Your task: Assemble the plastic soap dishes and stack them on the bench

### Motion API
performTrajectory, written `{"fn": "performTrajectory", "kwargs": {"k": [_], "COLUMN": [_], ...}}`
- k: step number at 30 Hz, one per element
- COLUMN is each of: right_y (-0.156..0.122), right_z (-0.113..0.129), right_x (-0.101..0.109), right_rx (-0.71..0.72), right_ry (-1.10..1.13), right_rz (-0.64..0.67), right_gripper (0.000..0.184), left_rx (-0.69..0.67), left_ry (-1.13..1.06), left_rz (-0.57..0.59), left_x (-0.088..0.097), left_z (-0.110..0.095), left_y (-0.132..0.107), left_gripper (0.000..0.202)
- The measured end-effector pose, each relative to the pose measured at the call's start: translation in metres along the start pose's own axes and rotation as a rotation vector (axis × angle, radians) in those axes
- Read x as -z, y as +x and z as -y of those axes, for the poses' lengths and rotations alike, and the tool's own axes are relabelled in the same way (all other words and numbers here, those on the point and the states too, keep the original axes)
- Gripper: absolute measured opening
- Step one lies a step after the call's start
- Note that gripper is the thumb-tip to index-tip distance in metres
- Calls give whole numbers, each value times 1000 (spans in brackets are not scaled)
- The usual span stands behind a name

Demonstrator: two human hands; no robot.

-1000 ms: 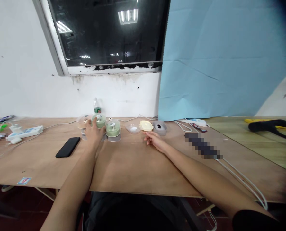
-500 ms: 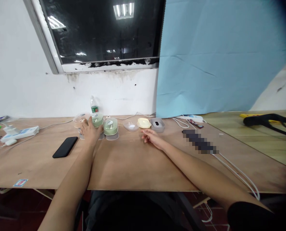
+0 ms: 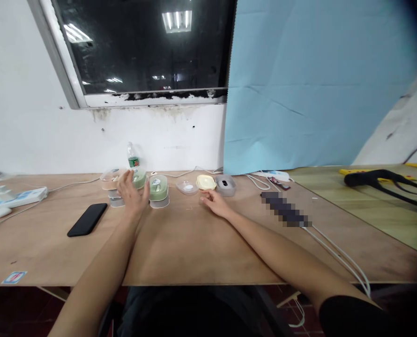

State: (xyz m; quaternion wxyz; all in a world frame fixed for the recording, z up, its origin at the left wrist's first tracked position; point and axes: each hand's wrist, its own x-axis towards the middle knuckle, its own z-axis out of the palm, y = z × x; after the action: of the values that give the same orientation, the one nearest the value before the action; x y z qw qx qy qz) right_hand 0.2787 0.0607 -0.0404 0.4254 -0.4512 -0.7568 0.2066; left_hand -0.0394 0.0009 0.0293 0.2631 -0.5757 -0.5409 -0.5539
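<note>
My left hand (image 3: 133, 196) is open, fingers raised and thumb apart, in front of a stacked box with a green top (image 3: 138, 178), partly hiding it. I cannot tell whether it touches that box. Left of the hand stands a similar box with a pinkish top (image 3: 112, 179); to its right is another green-topped box (image 3: 158, 188) with a grey lower part. My right hand (image 3: 216, 204) is open, fingers loosely bent, just in front of a pale yellow lid or shallow tray (image 3: 206, 182). A clear lid (image 3: 187, 187) and an open grey container (image 3: 226, 186) flank the yellow piece.
A black phone (image 3: 87, 220) lies at the left, with a white power strip (image 3: 22, 198) beyond. Behind the boxes stands a plastic bottle (image 3: 132, 155). A blurred dark object (image 3: 286, 209) and white cables (image 3: 338, 257) lie at the right. Blue cloth (image 3: 282, 93) hangs behind.
The view has shifted slightly. My left hand's fingers have lifted and moved a little right relative to the boxes. My right hand stays near the yellow piece, its fingers slightly straighter.
</note>
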Motion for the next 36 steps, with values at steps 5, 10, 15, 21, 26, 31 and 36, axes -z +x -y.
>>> {"fn": "performTrajectory", "kwargs": {"k": [5, 10, 15, 21, 26, 31, 36], "right_y": [8, 20, 27, 31, 34, 33, 32], "right_z": [10, 11, -1, -17, -24, -23, -20], "right_x": [-4, -12, -11, -1, -1, -1, 2], "right_rx": [158, 221, 135, 51, -9, -59, -53], "right_ry": [-209, -314, -369, -388, -418, -461, -397], "right_rz": [-55, -84, -198, -171, -78, -87, -190], "right_gripper": [27, 25, 24, 31, 36, 25, 6], "left_rx": [-328, -579, -573, -462, -445, -442, -425], "left_ry": [-225, -359, -386, -410, -415, -414, -422], "left_rz": [300, 827, 1026, 1164, 1206, 1212, 1204], "left_x": [-8, -18, -28, -27, -25, -24, -22], "left_z": [-40, -77, -76, -62, -63, -59, -57], "left_y": [-25, -54, -63, -59, -57, -53, -51], "left_gripper": [36, 33, 40, 45, 47, 48, 47]}}
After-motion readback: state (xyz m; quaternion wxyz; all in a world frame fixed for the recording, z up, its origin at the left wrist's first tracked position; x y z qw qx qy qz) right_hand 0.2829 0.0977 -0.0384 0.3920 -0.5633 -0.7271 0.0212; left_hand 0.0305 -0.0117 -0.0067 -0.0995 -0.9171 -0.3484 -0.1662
